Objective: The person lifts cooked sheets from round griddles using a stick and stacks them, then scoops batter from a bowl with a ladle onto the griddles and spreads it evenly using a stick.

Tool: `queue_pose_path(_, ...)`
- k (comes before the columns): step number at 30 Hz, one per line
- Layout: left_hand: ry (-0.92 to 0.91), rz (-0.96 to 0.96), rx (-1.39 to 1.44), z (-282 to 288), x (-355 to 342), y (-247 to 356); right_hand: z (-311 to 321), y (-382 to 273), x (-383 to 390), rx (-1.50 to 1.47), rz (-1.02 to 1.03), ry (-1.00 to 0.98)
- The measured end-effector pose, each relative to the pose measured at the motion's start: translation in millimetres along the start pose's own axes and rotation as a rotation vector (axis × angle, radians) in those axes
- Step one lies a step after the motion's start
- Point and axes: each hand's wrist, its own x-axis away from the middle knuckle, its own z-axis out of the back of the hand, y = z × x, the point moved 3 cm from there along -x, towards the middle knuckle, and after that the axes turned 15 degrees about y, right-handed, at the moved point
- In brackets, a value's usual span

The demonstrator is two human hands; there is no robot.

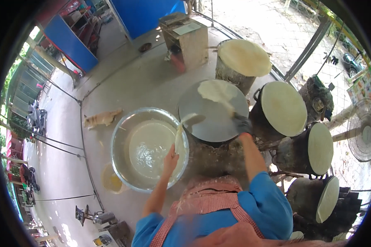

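Observation:
My left hand (172,160) is closed around the batter-coated handle of a ladle (179,133). The ladle's bowl reaches over the left edge of a round flat griddle (206,123). Below the handle stands a wide metal basin (116,154) containing pale batter (146,144). In a dark glove, my right hand (242,124) grips a batter spreader (228,107) over the griddle's right side; motion smears its shape. A thin, uneven patch of batter (213,90) covers the far part of the griddle.
More round griddles bear pale flatbreads, one (245,57) at the far right and others (283,108) curving along my right. A cat (103,118) lies left of the basin. Farther off are a worn cabinet (185,39) and, at right, a fan (362,131).

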Motion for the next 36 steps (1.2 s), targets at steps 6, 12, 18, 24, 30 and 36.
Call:
queue_pose_path(6, 0.152, -0.146, 0.020, 0, 2, -14, 18, -116, -15, -0.718, -1.039, 0.081)
queue_pose_path(12, 0.109, 0.019, -0.104, -15, 12, -7, 74, -26, -33, -0.804, -1.097, 0.011)
queue_pose_path(18, -0.002, 0.435, 0.401, -18, 37, 27, 61, -96, -48, -0.873, -1.291, -0.474)
queue_pose_path(24, -0.022, 0.500, 1.236, 8, 80, 92, 81, -15, -83, -0.758, -1.364, -0.358)
queue_pose_path(30, -0.163, 0.562, 1.628, 1, 93, 78, 52, 11, -46, -0.890, -1.056, -0.674)
queue_pose_path(36, -0.050, 0.718, 1.574, -15, 103, 32, 21, 15, -99, -0.819, -0.821, -0.759)
